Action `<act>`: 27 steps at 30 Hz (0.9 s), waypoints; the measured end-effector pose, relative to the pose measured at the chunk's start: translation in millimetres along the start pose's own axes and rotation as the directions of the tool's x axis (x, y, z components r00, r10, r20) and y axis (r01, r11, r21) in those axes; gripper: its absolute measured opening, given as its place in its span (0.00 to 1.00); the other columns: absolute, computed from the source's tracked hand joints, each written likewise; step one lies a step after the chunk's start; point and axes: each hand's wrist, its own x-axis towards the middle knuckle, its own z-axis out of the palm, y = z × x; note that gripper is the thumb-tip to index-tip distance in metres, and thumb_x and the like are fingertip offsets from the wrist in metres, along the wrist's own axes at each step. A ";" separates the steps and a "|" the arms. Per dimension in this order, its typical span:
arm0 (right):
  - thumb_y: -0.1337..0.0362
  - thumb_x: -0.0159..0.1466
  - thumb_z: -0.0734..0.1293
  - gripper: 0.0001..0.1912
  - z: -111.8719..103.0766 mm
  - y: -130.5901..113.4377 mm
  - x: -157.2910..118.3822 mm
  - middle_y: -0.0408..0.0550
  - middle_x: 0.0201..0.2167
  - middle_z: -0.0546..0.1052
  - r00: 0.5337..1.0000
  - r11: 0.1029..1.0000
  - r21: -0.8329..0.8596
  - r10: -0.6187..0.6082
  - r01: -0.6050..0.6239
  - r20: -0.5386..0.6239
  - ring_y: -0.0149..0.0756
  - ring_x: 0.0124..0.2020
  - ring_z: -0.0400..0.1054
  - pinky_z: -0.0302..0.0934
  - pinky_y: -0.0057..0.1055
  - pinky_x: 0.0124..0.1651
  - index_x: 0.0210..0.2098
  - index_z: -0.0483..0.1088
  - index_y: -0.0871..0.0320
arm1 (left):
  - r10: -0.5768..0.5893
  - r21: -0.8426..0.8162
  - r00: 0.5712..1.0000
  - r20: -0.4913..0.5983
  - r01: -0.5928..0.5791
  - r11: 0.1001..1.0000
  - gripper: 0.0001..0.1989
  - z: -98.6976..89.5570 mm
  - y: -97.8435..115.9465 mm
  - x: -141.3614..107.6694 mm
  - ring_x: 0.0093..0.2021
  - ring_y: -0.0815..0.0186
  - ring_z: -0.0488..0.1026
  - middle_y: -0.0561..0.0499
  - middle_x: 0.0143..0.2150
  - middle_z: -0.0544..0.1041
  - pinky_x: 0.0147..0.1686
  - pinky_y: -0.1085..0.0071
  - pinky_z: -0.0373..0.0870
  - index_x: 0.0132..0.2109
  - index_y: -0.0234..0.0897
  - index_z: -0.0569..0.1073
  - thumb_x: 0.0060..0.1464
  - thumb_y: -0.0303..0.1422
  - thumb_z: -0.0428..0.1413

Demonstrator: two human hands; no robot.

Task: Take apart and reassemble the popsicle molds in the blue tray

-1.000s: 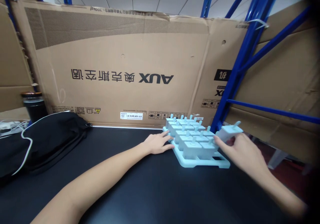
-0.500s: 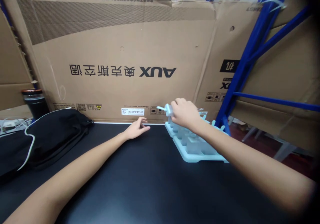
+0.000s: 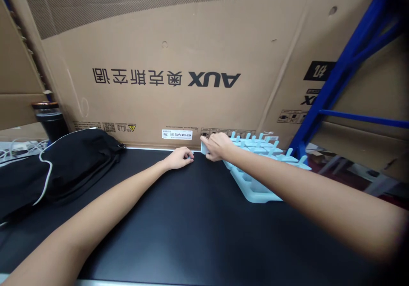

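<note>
At the back of the black table [image 3: 153, 226], my right hand [image 3: 219, 146] is closed round a light-blue popsicle mould piece [image 3: 203, 146]. Most of that piece is covered by the fingers. Just to its left, my left hand [image 3: 179, 158] has its fingers curled together, a small gap away from the right hand. A pale-blue sliver shows at the left fingertips, too small to name. Behind and under my right forearm lies a light-blue popsicle mould tray [image 3: 260, 197], with several stick-handled lids [image 3: 274, 148] standing in it.
A large cardboard box [image 3: 153, 56] stands upright along the table's back edge. On the left are a black bag [image 3: 86, 158] with a white cable [image 3: 49, 179] over it and a dark tumbler [image 3: 51, 122]. Blue rack bars [image 3: 348, 64] rise at the right.
My right hand has moved left and down, away from above the tray, carrying the mould piece towards my left hand. The left fingers have gone from spread to curled. The view has tilted down.
</note>
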 end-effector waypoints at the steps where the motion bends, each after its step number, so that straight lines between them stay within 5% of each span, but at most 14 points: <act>1: 0.53 0.58 0.64 0.27 -1.2 -0.5 -0.3 0.62 0.37 0.76 1.000 1.000 -0.012 -0.005 0.005 0.026 0.50 0.38 0.73 0.57 0.34 0.33 0.51 0.63 0.63 | -0.005 0.003 1.000 -0.007 0.005 1.000 0.05 0.4 -1.0 0.5 0.36 0.66 0.74 0.49 0.38 0.78 0.41 0.68 0.72 0.38 0.36 0.76 0.52 0.28 0.59; 6: 0.47 0.56 0.65 0.32 -6.7 -4.0 4.3 0.67 0.43 0.74 0.989 0.994 -0.074 -0.066 0.077 0.136 0.52 0.39 0.73 0.59 0.37 0.35 0.53 0.65 0.63 | -0.023 0.035 0.999 -0.046 0.025 0.999 0.08 0.5 -6.5 2.0 0.42 0.66 0.76 0.49 0.41 0.79 0.47 0.68 0.71 0.41 0.36 0.74 0.52 0.24 0.57; 12: 0.49 0.60 0.64 0.25 -16.3 -8.8 17.4 0.60 0.39 0.77 0.943 0.948 -0.055 -0.306 0.315 0.132 0.49 0.43 0.73 0.59 0.37 0.40 0.47 0.70 0.63 | -0.066 0.135 0.992 -0.109 0.080 0.988 0.11 -0.8 -14.0 1.5 0.49 0.54 0.72 0.46 0.44 0.76 0.51 0.56 0.69 0.43 0.37 0.73 0.50 0.32 0.60; 15: 0.49 0.58 0.66 0.24 -20.2 -12.7 21.7 0.60 0.39 0.78 0.921 0.926 -0.058 -0.363 0.374 0.140 0.49 0.42 0.73 0.59 0.37 0.40 0.43 0.73 0.63 | -0.070 0.129 0.994 -0.081 0.080 0.988 0.15 -0.2 -15.6 1.4 0.49 0.56 0.72 0.45 0.46 0.76 0.50 0.59 0.70 0.45 0.36 0.71 0.50 0.34 0.61; 22: 0.49 0.58 0.67 0.25 -25.0 -10.5 22.2 0.61 0.39 0.78 0.935 0.937 -0.084 -0.328 0.340 0.133 0.51 0.43 0.73 0.59 0.39 0.41 0.44 0.72 0.63 | -0.021 0.169 0.999 0.028 0.016 0.985 0.20 -3.0 -7.6 -0.8 0.56 0.56 0.67 0.46 0.53 0.74 0.56 0.58 0.64 0.54 0.41 0.70 0.54 0.36 0.58; 27: 0.64 0.57 0.67 0.22 -16.6 -4.7 20.3 0.59 0.41 0.78 0.937 0.940 -0.084 -0.317 0.331 0.146 0.48 0.44 0.72 0.59 0.40 0.43 0.51 0.69 0.60 | 0.002 0.255 0.997 0.079 -0.023 0.967 0.11 -3.0 0.0 -2.8 0.56 0.56 0.65 0.48 0.52 0.73 0.58 0.58 0.61 0.47 0.44 0.75 0.58 0.35 0.52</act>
